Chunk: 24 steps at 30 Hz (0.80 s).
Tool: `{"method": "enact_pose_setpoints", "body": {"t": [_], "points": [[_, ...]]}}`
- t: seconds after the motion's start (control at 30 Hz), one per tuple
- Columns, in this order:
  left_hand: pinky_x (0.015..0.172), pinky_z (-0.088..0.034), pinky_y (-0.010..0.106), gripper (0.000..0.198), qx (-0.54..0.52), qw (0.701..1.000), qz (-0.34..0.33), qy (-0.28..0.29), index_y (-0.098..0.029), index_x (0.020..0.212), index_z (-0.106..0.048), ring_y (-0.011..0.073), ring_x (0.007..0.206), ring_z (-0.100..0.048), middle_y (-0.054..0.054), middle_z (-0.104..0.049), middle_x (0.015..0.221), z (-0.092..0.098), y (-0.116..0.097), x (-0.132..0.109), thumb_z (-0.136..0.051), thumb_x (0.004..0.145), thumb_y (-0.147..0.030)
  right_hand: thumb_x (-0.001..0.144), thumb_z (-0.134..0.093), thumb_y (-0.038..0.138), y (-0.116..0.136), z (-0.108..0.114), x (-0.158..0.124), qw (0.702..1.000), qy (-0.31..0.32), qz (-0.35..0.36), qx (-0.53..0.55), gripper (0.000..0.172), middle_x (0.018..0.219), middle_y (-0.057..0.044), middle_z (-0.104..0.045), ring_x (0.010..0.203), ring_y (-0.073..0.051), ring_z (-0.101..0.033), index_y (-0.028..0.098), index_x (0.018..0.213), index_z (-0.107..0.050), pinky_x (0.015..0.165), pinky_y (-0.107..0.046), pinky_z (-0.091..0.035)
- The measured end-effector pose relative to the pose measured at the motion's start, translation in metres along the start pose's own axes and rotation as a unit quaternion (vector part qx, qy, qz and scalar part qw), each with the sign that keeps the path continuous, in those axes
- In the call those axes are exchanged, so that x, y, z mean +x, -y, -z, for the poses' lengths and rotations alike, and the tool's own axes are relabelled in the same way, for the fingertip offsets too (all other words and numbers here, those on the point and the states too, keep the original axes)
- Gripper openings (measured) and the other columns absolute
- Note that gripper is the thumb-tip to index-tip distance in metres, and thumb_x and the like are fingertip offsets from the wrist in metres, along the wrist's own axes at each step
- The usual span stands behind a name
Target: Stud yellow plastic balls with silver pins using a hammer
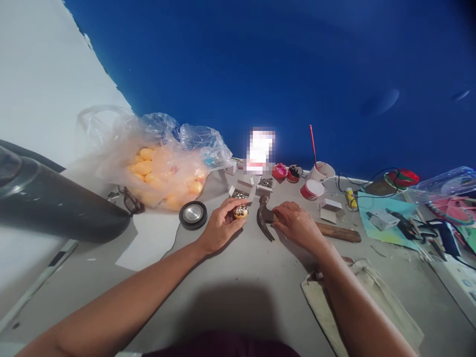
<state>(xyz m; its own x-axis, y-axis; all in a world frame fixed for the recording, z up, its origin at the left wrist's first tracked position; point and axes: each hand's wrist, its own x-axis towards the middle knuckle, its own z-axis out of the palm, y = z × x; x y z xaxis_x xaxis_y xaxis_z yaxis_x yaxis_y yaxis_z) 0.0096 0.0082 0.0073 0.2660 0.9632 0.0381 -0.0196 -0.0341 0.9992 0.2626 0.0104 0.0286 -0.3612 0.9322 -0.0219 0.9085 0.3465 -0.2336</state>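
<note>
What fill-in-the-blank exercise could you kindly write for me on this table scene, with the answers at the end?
1. The small yellow ball dotted with dark spots is in the person's ____ hand.
2. The other hand grips a claw ____ with a wooden handle.
3. The thin stick standing in the white cup is ____ in colour.
4. Behind the table, most of the wall is painted ____.

Missing words: left; hammer; red; blue.

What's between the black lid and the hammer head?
Left hand holding the studded yellow piece, then a strip of tabletop; head view shows it.
</note>
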Motion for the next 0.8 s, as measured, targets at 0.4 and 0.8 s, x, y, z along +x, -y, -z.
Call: {"method": "enact_pose_setpoints", "body": {"t": [0.4, 0.8], "points": [[0.059, -0.045, 0.026, 0.041, -0.175, 0.973, 0.132, 0.066, -0.016, 0.108, -0.067, 0.009, 0.059, -0.056, 0.001, -0.065, 0.081, -0.004, 0.003, 0.001, -0.082, 0.071, -0.023, 0.099, -0.058, 0.024, 0.007, 0.023, 0.005, 0.994, -0.092, -0.003, 0.06, 0.018, 0.095, -0.006, -0.075, 0.09, -0.02, -0.067, 0.019, 0.095, -0.074, 0.079, -0.03, -0.045], [0.056, -0.043, 0.026, 0.038, -0.17, 0.973, 0.123, 0.099, -0.016, 0.102, -0.062, 0.0106, 0.056, -0.057, -0.003, -0.061, 0.07, -0.003, 0.002, 0.004, -0.082, 0.071, -0.026, 0.094, -0.061, 0.022, 0.078, 0.026, 0.1, 0.972, 0.051, 0.141, -0.183, 0.019, 0.111, -0.015, -0.068, 0.108, -0.028, -0.06, 0.018, 0.1, -0.079, 0.07, -0.031, -0.045]]}}
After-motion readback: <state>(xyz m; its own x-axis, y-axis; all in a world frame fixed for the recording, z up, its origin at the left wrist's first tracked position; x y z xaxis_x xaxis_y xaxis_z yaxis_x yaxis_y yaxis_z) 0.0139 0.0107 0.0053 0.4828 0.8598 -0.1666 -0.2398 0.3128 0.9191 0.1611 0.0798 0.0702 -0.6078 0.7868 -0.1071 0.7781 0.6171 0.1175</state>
